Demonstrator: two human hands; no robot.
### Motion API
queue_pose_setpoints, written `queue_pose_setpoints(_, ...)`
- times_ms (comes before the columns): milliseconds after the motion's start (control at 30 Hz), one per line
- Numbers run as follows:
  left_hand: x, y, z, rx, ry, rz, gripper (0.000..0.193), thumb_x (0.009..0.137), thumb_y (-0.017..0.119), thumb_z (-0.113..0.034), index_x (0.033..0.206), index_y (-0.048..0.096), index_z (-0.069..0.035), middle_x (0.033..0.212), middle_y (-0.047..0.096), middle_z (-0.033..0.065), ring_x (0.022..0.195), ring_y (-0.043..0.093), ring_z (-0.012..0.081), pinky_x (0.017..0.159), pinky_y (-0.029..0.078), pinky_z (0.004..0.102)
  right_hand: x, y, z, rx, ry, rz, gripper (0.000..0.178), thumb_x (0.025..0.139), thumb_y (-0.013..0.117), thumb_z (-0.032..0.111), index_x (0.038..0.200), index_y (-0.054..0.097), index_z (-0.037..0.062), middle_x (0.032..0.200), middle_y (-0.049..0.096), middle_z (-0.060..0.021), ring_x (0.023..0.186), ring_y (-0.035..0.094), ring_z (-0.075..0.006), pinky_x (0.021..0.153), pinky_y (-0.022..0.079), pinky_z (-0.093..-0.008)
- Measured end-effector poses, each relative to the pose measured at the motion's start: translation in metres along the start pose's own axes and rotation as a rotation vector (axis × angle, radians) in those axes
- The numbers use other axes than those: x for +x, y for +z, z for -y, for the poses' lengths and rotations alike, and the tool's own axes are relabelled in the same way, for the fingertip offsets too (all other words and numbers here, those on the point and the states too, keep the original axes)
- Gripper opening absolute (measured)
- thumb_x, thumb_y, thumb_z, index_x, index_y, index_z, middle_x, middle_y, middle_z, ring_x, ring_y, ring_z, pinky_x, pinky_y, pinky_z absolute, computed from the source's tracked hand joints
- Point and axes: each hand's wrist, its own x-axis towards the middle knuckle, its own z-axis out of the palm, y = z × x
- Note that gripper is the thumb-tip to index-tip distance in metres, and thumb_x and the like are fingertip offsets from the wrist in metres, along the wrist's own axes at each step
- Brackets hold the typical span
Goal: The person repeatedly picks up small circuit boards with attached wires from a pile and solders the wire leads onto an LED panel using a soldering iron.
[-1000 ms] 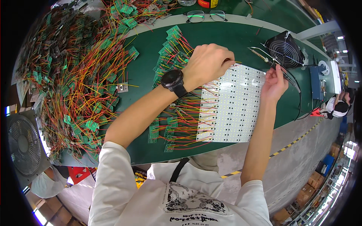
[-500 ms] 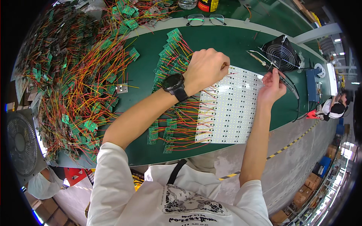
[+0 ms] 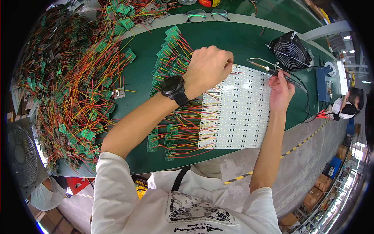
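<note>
My left hand (image 3: 209, 67), with a black watch (image 3: 172, 86) on its wrist, is closed over the far left corner of a white LED panel (image 3: 243, 113). Its fingertips pinch downward, and a red wire (image 3: 236, 73) shows beside them; the grip itself is partly hidden. My right hand (image 3: 282, 93) is closed round a soldering iron (image 3: 277, 71) beyond the panel's right side. The iron's tip points left, with a thin curved tube beside it. Along the panel's left edge lie red and yellow wires (image 3: 193, 121) from a row of small green circuit boards (image 3: 169, 52).
A large heap of wired boards (image 3: 74, 89) covers the table's left. A black fan (image 3: 290, 50) stands at the far right, near a blue box (image 3: 322, 84) with a solder spool (image 3: 329, 69). Glasses (image 3: 206, 15) lie at the back. Another person (image 3: 346, 107) is far right.
The soldering iron's tip has come nearer, to the left and lower. My left hand stays at the same corner of the panel. The whole view has shifted slightly.
</note>
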Motion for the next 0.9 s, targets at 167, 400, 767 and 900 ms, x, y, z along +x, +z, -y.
queue_pose_setpoints(167,-0.0004,-0.0027,0.0012,0.002,-0.010,0.017,0.010,0.079,0.067,-0.016,0.083,0.072,-0.008,0.066,0.067,0.0101,0.060,0.065,0.0303,0.058,0.053,0.0375,-0.0025,0.0045,-0.0004,-0.061,-0.011,0.089,0.021,0.089,0.067,0.008,0.103,0.063,-0.0069,0.075,0.067,-0.0130,0.059,0.061,-0.0188,0.055,0.046,-0.0288)
queue_pose_setpoints(400,0.0018,0.0013,0.0016,0.017,-0.004,0.033,0.010,0.079,0.068,-0.016,0.084,0.072,-0.007,0.069,0.069,0.0101,0.063,0.066,0.0292,0.060,0.054,0.0354,0.0002,-0.0009,-0.0005,-0.137,-0.020,0.140,0.023,0.088,0.069,0.009,0.103,0.063,-0.0074,0.075,0.067,-0.0142,0.061,0.064,-0.0195,0.057,0.048,-0.0284)
queue_pose_setpoints(767,0.0003,0.0028,0.0033,0.035,0.021,0.014,0.011,0.079,0.067,-0.015,0.084,0.072,-0.006,0.068,0.068,0.0099,0.061,0.065,0.0295,0.059,0.053,0.0367,-0.0010,0.0000,-0.0019,-0.135,-0.008,0.138,0.023,0.088,0.069,0.008,0.103,0.063,-0.0076,0.075,0.067,-0.0146,0.060,0.064,-0.0195,0.057,0.049,-0.0280)
queue_pose_setpoints(900,0.0008,0.0024,0.0036,0.044,0.023,0.023,0.011,0.079,0.067,-0.015,0.084,0.072,-0.006,0.066,0.067,0.0098,0.060,0.065,0.0295,0.058,0.053,0.0370,-0.0004,-0.0006,-0.0020,-0.136,-0.019,0.135,0.021,0.088,0.068,0.008,0.102,0.063,-0.0075,0.075,0.067,-0.0149,0.060,0.064,-0.0200,0.056,0.049,-0.0282)
